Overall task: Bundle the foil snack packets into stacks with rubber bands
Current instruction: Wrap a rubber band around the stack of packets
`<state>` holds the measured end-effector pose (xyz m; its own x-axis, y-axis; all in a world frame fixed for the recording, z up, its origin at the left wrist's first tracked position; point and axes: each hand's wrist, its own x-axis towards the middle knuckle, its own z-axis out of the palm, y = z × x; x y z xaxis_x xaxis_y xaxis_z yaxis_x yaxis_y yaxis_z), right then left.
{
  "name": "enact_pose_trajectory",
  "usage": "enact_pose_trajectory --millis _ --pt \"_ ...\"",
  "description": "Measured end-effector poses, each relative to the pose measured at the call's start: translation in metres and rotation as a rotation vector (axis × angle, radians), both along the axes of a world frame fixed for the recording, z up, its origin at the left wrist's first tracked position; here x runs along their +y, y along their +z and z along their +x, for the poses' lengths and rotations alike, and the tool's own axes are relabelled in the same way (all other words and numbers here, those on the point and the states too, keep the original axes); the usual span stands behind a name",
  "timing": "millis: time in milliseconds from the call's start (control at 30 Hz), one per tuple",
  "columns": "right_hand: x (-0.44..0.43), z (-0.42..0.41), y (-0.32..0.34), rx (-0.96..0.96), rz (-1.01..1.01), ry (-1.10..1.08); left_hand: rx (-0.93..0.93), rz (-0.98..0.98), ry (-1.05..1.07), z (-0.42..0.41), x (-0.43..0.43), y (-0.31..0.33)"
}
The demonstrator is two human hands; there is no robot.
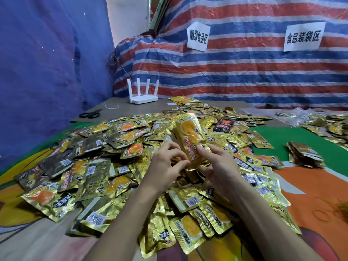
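Left hand (167, 162) pinches the lower left edge of the stack of foil packets (190, 136), grip clamped. Right hand (220, 166) holds the lower right edge, grip likewise clamped, forefinger across the face. The stack stands mid-frame over the heap of loose packets (90, 166) on the table (116, 106), long axis running up and away from both hands, so a band would likely slip over the free far end. The red packet label is too blurred to read; the signs at upper right read 捆绑食品区 (197, 37) and 食品装袋区 (303, 36)

gold foil packets (98, 178), red-blue-white striped tarp (244, 72)
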<state>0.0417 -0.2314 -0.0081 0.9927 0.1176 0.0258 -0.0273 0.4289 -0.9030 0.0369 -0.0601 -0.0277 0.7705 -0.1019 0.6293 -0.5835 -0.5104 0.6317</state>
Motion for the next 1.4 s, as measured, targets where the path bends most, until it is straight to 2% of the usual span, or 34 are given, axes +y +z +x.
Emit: enact_pose_trajectory --millis 100,233,367,433,533,667,733,867,967,1067,1200,1267,1333,1400 --pt "-0.005 0.001 0.001 -0.027 -0.021 0.065 0.040 -0.089 -0.014 -0.001 0.005 0.004" --pt "-0.005 0.000 0.001 -0.060 -0.054 0.127 0.004 -0.229 0.005 -0.001 0.005 0.008" --pt "-0.006 -0.002 0.004 -0.024 -0.036 0.202 -0.074 -0.349 0.064 -0.004 0.006 0.012" --pt "-0.005 -0.003 0.004 0.004 -0.022 0.231 -0.053 -0.352 -0.002 -0.006 0.009 0.012" --pt "-0.003 -0.001 0.003 0.046 -0.058 0.202 -0.002 -0.335 -0.129 -0.011 0.008 0.012" --pt "-0.002 -0.001 0.001 0.023 -0.088 0.147 0.040 -0.373 -0.175 -0.011 0.005 0.011" --pt "0.002 -0.001 0.000 0.009 -0.076 0.096 0.061 -0.374 -0.177 -0.009 0.004 0.010" --pt "0.010 -0.002 0.001 -0.013 -0.088 0.022 0.035 -0.387 -0.021 -0.004 -0.004 0.003" --pt "0.012 -0.004 0.002 -0.011 -0.067 0.026 0.152 -0.493 -0.146 -0.006 -0.009 0.001" --pt "0.012 -0.004 0.004 0.004 -0.055 0.059 0.212 -0.309 -0.162 -0.006 -0.011 -0.002" --pt "0.008 -0.005 0.011 -0.011 -0.249 0.081 0.268 -0.026 -0.137 -0.003 -0.017 -0.004" --pt "0.005 -0.011 0.014 0.014 -0.268 0.072 0.328 -0.020 -0.205 -0.003 -0.018 -0.003" --pt "-0.002 -0.018 0.018 0.025 -0.270 0.044 0.392 -0.153 -0.322 -0.006 -0.018 -0.001" --pt "-0.018 -0.019 0.025 0.030 -0.283 -0.018 0.378 -0.251 -0.389 -0.008 -0.020 -0.001"
